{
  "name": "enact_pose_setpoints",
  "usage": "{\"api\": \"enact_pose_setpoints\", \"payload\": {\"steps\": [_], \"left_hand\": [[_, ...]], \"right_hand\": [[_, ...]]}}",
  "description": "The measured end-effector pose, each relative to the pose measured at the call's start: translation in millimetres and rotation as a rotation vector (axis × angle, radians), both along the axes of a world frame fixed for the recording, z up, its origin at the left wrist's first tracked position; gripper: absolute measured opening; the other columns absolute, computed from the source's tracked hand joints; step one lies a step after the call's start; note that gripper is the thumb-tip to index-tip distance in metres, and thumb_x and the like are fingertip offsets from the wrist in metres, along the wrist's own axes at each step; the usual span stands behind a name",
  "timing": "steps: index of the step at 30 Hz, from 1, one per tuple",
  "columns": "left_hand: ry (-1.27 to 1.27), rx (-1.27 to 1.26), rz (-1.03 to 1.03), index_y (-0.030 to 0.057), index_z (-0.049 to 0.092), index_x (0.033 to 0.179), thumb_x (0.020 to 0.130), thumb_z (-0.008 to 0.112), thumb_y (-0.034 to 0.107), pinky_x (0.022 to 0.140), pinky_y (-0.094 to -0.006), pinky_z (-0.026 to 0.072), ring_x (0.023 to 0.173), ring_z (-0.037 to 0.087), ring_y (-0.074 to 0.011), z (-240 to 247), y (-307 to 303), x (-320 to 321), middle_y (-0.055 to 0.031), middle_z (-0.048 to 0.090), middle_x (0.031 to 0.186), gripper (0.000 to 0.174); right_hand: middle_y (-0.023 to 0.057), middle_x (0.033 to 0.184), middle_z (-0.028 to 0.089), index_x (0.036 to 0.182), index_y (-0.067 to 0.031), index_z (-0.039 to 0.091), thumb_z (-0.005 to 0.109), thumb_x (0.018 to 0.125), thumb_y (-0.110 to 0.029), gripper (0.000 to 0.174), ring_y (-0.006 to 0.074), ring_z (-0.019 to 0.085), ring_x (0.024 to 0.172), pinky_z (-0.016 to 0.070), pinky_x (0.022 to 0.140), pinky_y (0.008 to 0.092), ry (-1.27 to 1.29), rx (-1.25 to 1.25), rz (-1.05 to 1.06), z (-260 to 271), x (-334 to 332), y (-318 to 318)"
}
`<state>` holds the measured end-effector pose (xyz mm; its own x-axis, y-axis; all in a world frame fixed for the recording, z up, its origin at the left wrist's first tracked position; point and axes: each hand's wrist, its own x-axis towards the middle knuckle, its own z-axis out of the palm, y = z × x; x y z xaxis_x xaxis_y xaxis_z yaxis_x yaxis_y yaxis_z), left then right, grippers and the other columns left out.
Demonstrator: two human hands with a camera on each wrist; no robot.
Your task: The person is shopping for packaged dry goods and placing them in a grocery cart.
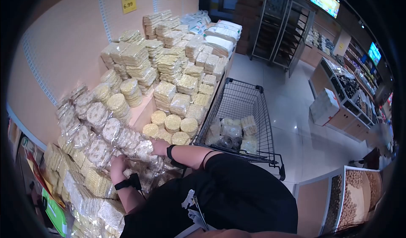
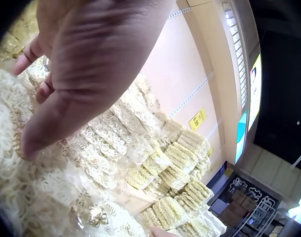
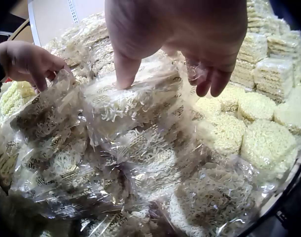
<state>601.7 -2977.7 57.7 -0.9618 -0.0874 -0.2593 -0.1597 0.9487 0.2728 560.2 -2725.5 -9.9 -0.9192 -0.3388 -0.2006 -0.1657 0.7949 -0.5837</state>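
Packs of dried white noodle cakes in clear printed wrap [image 3: 140,111] lie heaped under both hands. With thumb on one side and fingers on the other, my right hand [image 1: 159,147] grips one of these packs near the heap's right edge. My left hand [image 1: 118,167], to the left and closer to my body, pinches the wrap of another pack [image 3: 47,113] between thumb and fingers. Its thumb lies against the white noodles in the left wrist view, where the hand [image 2: 91,64] fills the upper left. Loose wrap hides parts of the packs.
Round yellow noodle cakes [image 1: 173,123] sit in a bin right of the heap. Stacked noodle blocks [image 1: 135,60] rise behind. A shopping cart [image 1: 266,124] holding several bagged goods stands to the right. More noodle packs [image 1: 97,181] lie at the lower left, near a green object [image 1: 54,214].
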Motion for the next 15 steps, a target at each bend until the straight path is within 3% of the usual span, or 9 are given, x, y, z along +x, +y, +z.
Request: {"api": "enact_pose_setpoints", "payload": {"steps": [2,5,6,7,9,10,12,13,15], "left_hand": [[-0.015,0.053,0.037,0.0159,0.067,0.101,0.054,0.079,0.013,0.096,-0.0407,0.0409,0.117,0.044,-0.0395,-7.2,-6.1,-5.1,-0.0241,0.048,0.121,0.048],[-0.016,0.030,0.060,0.0152,0.067,0.101,0.056,0.078,0.016,0.097,-0.0407,0.0400,0.119,0.043,-0.0392,-12.2,-10.3,-9.6,-0.0238,0.046,0.124,0.046],[0.028,0.015,0.039,0.0120,0.068,0.098,0.061,0.075,0.014,0.094,-0.0412,0.0430,0.113,0.049,-0.0391,-16.6,-13.2,-9.9,-0.0251,0.050,0.118,0.037],[0.027,0.014,0.033,0.0120,0.068,0.098,0.061,0.075,0.014,0.094,-0.0412,0.0430,0.113,0.049,-0.0391,-28.4,-21.2,-16.6,-0.0251,0.050,0.118,0.037],[-0.011,0.033,0.107,0.0076,0.067,0.096,0.068,0.068,0.013,0.088,-0.0420,0.0465,0.104,0.056,-0.0394,-61.1,-41.9,-40.2,-0.0268,0.053,0.112,0.029],[-0.010,0.032,0.105,0.0076,0.067,0.096,0.068,0.068,0.013,0.088,-0.0420,0.0465,0.104,0.056,-0.0394,-71.3,-50.7,-45.2,-0.0268,0.053,0.112,0.029],[-0.012,0.260,0.176,0.0044,0.066,0.094,0.074,0.061,0.015,0.085,-0.0432,0.0483,0.096,0.059,-0.0399,-76.0,-56.0,-47.4,-0.0281,0.056,0.106,0.024],[-0.012,0.260,0.173,0.0044,0.066,0.094,0.074,0.061,0.015,0.085,-0.0432,0.0483,0.096,0.059,-0.0399,-73.7,-51.7,-44.6,-0.0281,0.056,0.106,0.024],[0.155,0.025,0.151,0.0033,0.066,0.093,0.075,0.059,0.016,0.085,-0.0438,0.0477,0.094,0.060,-0.0395,-68.4,-42.6,-37.0,-0.0272,0.059,0.100,0.023]], "right_hand": [[0.0252,0.115,0.054,0.138,-0.0026,0.029,0.073,0.070,-0.029,0.086,0.0370,0.055,0.106,0.0467,0.088,0.0408,0.063,-0.060,-0.085,1.7,2.4,-0.4],[0.0260,0.113,0.056,0.139,0.0010,0.026,0.069,0.071,-0.022,0.083,0.0367,0.058,0.102,0.0488,0.084,0.0391,-0.053,-0.140,-0.155,-5.7,-5.9,-2.0],[0.0244,0.093,0.063,0.124,0.0043,0.044,0.071,0.069,-0.021,0.066,0.0348,0.063,0.086,0.0508,0.075,0.0361,-0.056,-0.226,-0.181,-12.5,-6.4,-1.5],[0.0244,0.093,0.063,0.124,0.0043,0.044,0.071,0.069,-0.021,0.066,0.0348,0.063,0.086,0.0508,0.075,0.0361,-0.056,-0.226,-0.186,-31.2,-14.3,-3.2],[0.0200,0.074,0.063,0.097,0.0038,0.057,0.070,0.071,-0.018,0.036,0.0302,0.062,0.063,0.0484,0.057,0.0397,-0.221,-0.298,-0.132,-68.9,-34.6,-5.6],[0.0200,0.074,0.063,0.097,0.0038,0.057,0.070,0.071,-0.018,0.036,0.0302,0.062,0.063,0.0484,0.057,0.0397,-0.220,-0.298,-0.134,-50.1,-25.0,-2.1],[0.0125,0.059,0.056,0.076,0.0004,0.057,0.069,0.073,-0.012,0.017,0.0209,0.050,0.042,0.0385,0.042,0.0385,-0.459,-0.586,-0.299,9.3,5.5,10.8],[0.0125,0.059,0.056,0.076,0.0004,0.057,0.069,0.073,-0.012,0.017,0.0209,0.050,0.042,0.0385,0.042,0.0385,-0.458,-0.587,-0.302,7.6,6.2,16.0],[0.0065,0.057,0.051,0.078,-0.0017,0.057,0.066,0.075,-0.006,0.010,0.0144,0.040,0.036,0.0305,0.035,0.0334,-0.462,-0.857,-0.263,6.6,8.3,27.4]]}}
